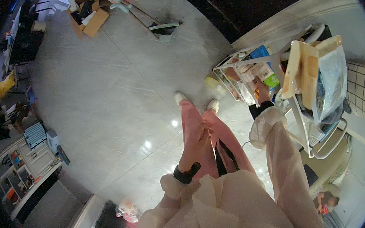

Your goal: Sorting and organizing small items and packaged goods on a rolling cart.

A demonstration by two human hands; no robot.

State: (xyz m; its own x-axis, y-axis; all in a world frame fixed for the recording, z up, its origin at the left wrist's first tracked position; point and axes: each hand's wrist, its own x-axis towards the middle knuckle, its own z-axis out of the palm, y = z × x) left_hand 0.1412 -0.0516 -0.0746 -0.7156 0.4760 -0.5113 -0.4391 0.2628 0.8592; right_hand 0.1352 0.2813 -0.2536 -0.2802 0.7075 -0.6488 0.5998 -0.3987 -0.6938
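Observation:
My right hand (261, 89) reaches into a white wire basket (238, 83) on a white rack, over packages and a white packet bearing print (260, 71). A green packet (272, 81) lies beside its fingers. Whether the fingers grip anything is hard to tell. My left hand (200, 138) hangs in front of my pink trousers (223, 131), its fingers partly curled, with no object visible in it. Black bands circle both wrists. A clear bag (332, 79) and a cream-coloured package (302, 69) rest on top of the rack.
A yellowish container (216, 85) stands on the floor by the rack. A dustpan (164, 31) and an open cardboard box (92, 19) are farther off. Shelves (32, 168) with small items stand at lower left. Another person (325, 201) is at far lower right.

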